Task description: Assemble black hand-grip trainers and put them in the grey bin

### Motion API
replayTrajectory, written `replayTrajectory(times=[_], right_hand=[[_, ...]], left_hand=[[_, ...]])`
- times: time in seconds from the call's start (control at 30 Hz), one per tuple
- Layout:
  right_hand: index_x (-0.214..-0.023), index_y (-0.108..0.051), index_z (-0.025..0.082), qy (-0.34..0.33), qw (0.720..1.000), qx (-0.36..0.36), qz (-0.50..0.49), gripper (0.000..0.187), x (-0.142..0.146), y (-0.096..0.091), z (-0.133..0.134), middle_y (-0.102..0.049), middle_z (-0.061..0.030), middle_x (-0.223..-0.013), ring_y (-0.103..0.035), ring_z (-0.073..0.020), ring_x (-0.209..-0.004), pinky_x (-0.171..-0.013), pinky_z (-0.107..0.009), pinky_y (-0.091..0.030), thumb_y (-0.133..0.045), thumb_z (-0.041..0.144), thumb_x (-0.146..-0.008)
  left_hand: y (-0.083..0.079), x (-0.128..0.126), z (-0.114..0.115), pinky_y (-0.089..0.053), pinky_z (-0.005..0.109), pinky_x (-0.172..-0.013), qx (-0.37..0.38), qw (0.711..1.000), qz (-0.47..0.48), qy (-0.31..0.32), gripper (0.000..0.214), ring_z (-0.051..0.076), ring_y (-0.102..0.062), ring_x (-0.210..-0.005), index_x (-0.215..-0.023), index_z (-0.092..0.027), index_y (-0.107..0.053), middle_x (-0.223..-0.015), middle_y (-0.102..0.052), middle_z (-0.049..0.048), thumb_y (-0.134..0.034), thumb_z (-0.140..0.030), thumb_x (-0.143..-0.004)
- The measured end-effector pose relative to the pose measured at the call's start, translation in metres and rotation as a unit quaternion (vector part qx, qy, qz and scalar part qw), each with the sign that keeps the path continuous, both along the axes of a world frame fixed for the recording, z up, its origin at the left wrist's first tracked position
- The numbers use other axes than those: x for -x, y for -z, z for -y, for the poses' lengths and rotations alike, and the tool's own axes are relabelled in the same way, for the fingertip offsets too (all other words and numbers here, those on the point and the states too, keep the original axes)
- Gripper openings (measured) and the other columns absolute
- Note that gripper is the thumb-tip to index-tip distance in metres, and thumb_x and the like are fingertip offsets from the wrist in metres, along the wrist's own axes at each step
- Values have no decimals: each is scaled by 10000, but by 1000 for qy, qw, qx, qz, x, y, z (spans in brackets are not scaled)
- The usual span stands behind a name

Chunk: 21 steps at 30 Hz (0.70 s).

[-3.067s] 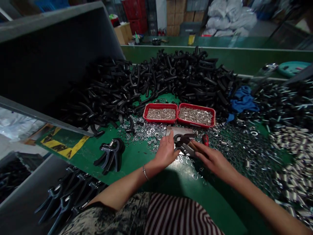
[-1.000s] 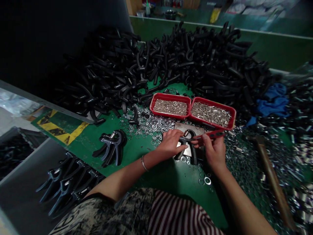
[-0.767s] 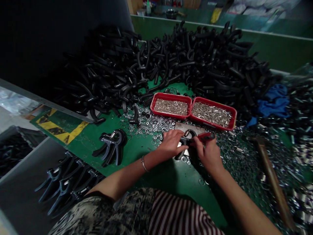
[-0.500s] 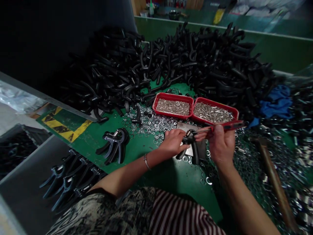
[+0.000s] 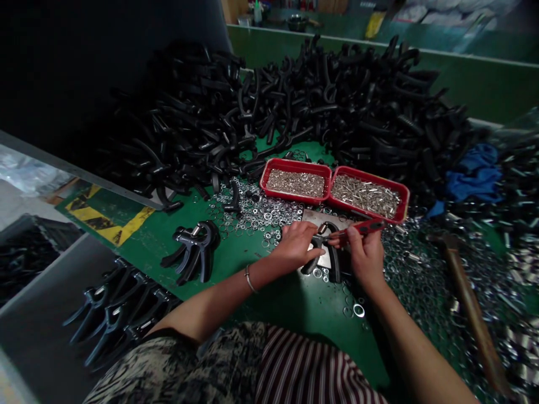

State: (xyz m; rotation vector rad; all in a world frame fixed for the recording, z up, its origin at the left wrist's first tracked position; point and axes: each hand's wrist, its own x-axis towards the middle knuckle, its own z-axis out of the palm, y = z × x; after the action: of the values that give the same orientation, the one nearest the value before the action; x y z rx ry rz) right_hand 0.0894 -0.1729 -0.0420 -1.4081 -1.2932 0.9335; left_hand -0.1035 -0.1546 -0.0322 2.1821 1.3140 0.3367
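My left hand (image 5: 296, 246) is closed around a black spring clamp (image 5: 334, 257), its curved arms pointing toward me and a small metal spring showing at the top. The clamp rests on a flat metal plate (image 5: 312, 216). In my right hand (image 5: 367, 255) is a red-handled tool (image 5: 365, 226) with a thin metal tip. That tip reaches the clamp's joint beside the spring; the exact contact is hidden by fingers. Left of my left hand, a small group of similar clamps (image 5: 194, 249) lies on the green table (image 5: 244, 280).
Two red trays of small metal pins (image 5: 295, 161) (image 5: 404, 209) stand behind my hands. Loose rings (image 5: 269, 216) lie around. Black parts (image 5: 286, 95) are heaped behind. A wooden-handled hammer (image 5: 471, 303) and a blue cloth (image 5: 475, 174) are at right. A grey bin (image 5: 25, 331) holds clamps at left.
My right hand has moved left and slightly down, bringing the red-handled tool's tip to the clamp's joint. My left hand stays on the clamp. The view has shifted slightly.
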Motion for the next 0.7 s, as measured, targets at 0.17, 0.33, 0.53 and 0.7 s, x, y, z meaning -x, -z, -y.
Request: replayTrajectory(times=[0.17,0.33,0.53,0.7], right_hand=[[-991,-533,215,-13,964,-56,259,313,2,-4,6,-709,-147,-907,-707,-307,-785,-739,-450,-557,-452,517,-968],[-1015,-520,196,-87,935,-75,336,364,4,-12,3,-686,-151,-901,-683,-299,-726,-671,-408,-535,-422,543,-970],[-984,-481,243,-97,966,-37,238,314,-7,-18,-10,-680,-60,-697,-684,-280,-649,-633,-401,-539,-497,555,-950],[-977,-462,263,-100,987,-8,129,310,-9,-17,-11,-722,-60,-767,-682,-246,-581,-552,-383,-560,-553,556,-933]], left_hand=[[4,1,0,-346,428,-1041,-7,1000,2,2,476,297,-468,-1233,-1268,-213,-561,-1364,-556,76,-651,-487,-889],[5,1,1,-343,422,-1047,-7,1000,17,3,442,283,-472,-1238,-1252,-213,-569,-1366,-559,72,-660,-448,-890],[6,2,0,-334,429,-1057,2,999,40,-5,486,286,-469,-1250,-1279,-229,-574,-1379,-561,62,-681,-476,-874],[7,3,-2,-334,440,-1049,7,999,46,-11,477,287,-471,-1239,-1261,-241,-584,-1357,-574,60,-703,-467,-859]])
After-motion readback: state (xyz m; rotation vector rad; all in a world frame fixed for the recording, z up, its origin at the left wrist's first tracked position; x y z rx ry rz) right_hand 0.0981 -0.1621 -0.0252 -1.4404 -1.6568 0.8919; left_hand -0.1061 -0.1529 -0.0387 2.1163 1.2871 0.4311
